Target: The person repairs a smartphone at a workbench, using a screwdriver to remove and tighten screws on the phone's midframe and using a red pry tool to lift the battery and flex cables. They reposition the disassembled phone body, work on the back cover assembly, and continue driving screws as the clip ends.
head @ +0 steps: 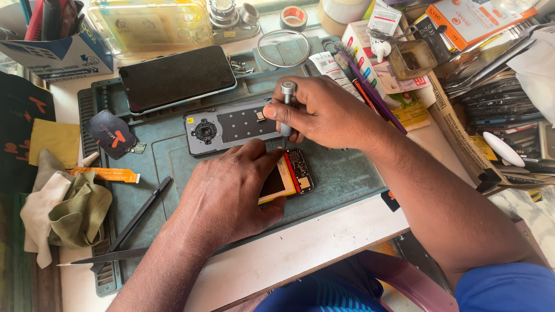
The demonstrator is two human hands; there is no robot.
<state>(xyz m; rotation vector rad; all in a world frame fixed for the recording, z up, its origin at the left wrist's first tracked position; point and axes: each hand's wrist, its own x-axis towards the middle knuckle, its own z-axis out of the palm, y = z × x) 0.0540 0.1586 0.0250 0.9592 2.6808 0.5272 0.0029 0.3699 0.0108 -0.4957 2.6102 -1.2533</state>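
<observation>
The right hand [324,112] pinches a small silver metal screwdriver [287,107] upright, fingers closed around it. The left hand [228,193] presses down on an opened phone body with yellow battery [289,176], fingers curled over it, on the teal rubber work mat [173,162].

Dark phone screen [177,77] behind; orange-white box [471,17] far right.

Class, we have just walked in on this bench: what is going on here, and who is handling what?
A person is working on an opened phone on a teal mat. The left hand pins the phone down. The right hand holds a screwdriver upright over its top end. The grey back cover lies just behind, and another phone rests screen-up beyond it. A black spudger and tweezers lie at the left.
</observation>
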